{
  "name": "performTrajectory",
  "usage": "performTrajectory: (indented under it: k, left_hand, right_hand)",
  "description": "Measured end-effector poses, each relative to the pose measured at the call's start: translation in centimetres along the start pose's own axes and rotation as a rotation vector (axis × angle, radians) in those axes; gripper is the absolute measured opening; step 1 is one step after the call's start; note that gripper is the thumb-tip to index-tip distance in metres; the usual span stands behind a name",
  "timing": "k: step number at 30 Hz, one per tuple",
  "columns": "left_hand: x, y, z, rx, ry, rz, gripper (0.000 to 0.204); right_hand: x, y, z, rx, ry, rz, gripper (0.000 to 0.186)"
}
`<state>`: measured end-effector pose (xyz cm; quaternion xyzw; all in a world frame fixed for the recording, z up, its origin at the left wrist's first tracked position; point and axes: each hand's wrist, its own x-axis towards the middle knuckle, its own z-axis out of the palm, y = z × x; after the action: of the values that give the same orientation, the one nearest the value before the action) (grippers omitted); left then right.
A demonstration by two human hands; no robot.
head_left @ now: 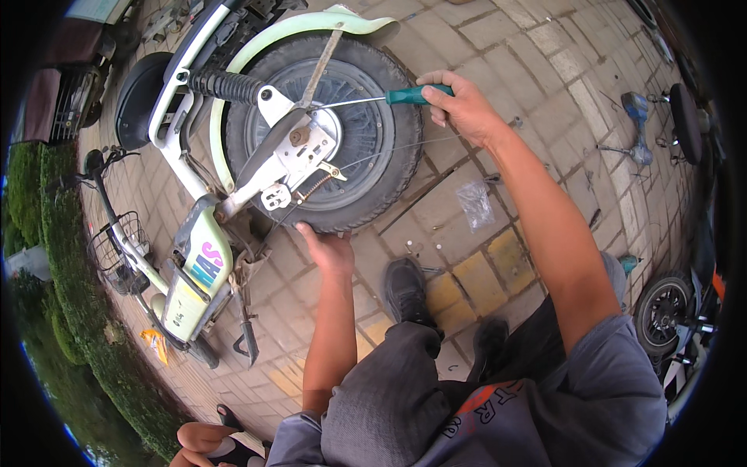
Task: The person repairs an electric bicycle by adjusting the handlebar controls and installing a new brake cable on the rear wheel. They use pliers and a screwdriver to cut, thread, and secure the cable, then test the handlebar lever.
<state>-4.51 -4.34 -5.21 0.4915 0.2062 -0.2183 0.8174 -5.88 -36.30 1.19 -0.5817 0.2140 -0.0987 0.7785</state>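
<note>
My right hand (pixel 461 109) grips the green handle of a screwdriver (pixel 405 96). Its thin shaft points left across the wheel, and the tip is beside the fender strut (pixel 323 62) near the hub. Below, my left hand (pixel 328 247) cups the lower edge of the black tire (pixel 401 167), thumb up and fingers partly hidden behind it. This wheel belongs to a pale green and white electric bike (pixel 204 276). A white plate with a rusty axle nut (pixel 299 138) covers the hub, close to a small spring (pixel 315 187) and a brake cable. A black shock absorber (pixel 226 84) stands left of the wheel.
A clear plastic bag (pixel 475 205) and small parts lie on the paving. Blue power tool (pixel 638 128) sits at the right, above another vehicle's wheel (pixel 664 313). A person's legs (pixel 201 442) show at lower left, near an orange wrapper (pixel 156 345).
</note>
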Motion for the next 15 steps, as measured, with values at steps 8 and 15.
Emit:
performTrajectory:
  k: [8, 15]
  left_hand:
    - [-0.2, 0.5, -0.2, -0.016, 0.093, 0.024, 0.075]
    - [4.0, 4.7, -3.0, 0.037, 0.169, 0.082, 0.068]
  right_hand:
    - [-0.9, -0.7, 0.3, 0.096, 0.017, 0.329, 0.048]
    - [-0.5, -1.2, 0.0, -0.046, -0.033, 0.288, 0.044]
